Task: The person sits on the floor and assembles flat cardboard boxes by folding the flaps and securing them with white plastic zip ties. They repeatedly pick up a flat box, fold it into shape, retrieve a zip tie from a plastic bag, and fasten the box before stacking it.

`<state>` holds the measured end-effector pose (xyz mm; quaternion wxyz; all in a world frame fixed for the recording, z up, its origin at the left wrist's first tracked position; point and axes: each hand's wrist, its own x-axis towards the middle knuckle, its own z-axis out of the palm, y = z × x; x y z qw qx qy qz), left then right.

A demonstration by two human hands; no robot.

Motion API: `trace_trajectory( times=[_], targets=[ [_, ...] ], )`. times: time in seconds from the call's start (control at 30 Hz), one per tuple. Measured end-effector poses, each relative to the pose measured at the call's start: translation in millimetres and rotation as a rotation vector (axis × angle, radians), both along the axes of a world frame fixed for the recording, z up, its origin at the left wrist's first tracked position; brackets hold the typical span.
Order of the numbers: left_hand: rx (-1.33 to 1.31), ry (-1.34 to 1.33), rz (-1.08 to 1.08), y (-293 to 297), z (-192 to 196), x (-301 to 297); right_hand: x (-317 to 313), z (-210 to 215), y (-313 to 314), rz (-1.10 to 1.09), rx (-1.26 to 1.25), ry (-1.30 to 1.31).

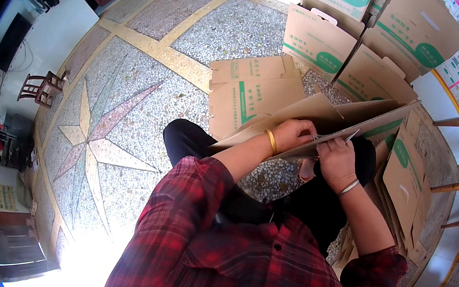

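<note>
A partly opened brown carton (304, 112) was held across the lap, between the black-trousered knees, its panels spread apart at the far end. The left hand (295, 136), with a gold bangle at its wrist, was bent at the carton's near edge with fingertips drawn together; whether anything was pinched there could not be told. By the right hand (336, 158), closed against the same edge, a slim pale pointed object (352, 135) was gripped. Just beyond, a flattened carton (242, 95) was laid on the speckled floor (228, 26); folded cartons (403, 180) were stacked at the right.
</note>
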<state>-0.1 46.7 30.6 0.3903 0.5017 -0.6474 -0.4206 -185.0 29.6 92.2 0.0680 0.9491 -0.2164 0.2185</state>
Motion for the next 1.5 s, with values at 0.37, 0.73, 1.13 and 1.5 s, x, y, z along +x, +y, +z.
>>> trace_trajectory(
  times=[0.37, 0.73, 1.13, 1.5],
  targets=[
    [0.131, 0.308, 0.072, 0.7, -7.4, -7.4, -6.1, 8.8, 5.1, 0.005, -0.003, 0.027],
    [0.070, 0.173, 0.070, 3.9, -0.9, -9.0, -12.1, 6.2, 3.7, 0.016, 0.003, -0.026],
    [-0.134, 0.065, 0.004, 3.1, -3.3, -13.8, -22.4, 10.5, 6.9, -0.005, 0.017, 0.021],
    [-0.292, -0.021, -0.014, -3.5, -2.5, -17.5, -29.8, 13.1, 4.0, -0.033, 0.063, 0.088]
  ],
)
